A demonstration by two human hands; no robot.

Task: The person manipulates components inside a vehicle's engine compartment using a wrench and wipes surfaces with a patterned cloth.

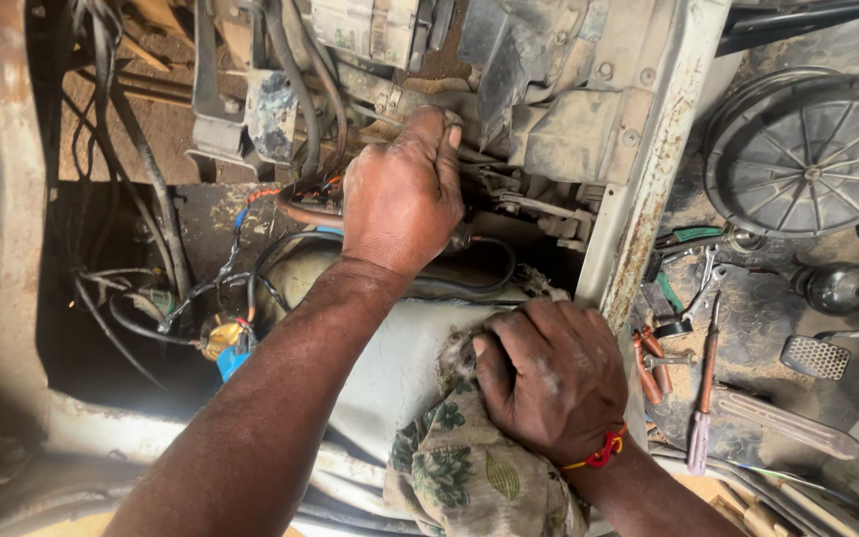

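Observation:
My left hand (402,194) reaches into a dirty engine bay, its fingers curled around a part among the hoses and brackets (509,189); what the fingertips grip is hidden. My right hand (552,378), with a red thread at the wrist, presses down on a floral-patterned rag (454,472) that lies over a pale metal panel (390,368). The rag bunches under the fingers.
Black cables and coloured wires (221,298) hang at the left. A rusty white body edge (638,219) divides the bay from a floor area at the right holding a screwdriver (703,398), pliers (648,363), a spanner, pedals (815,356) and a round ribbed cover (807,154).

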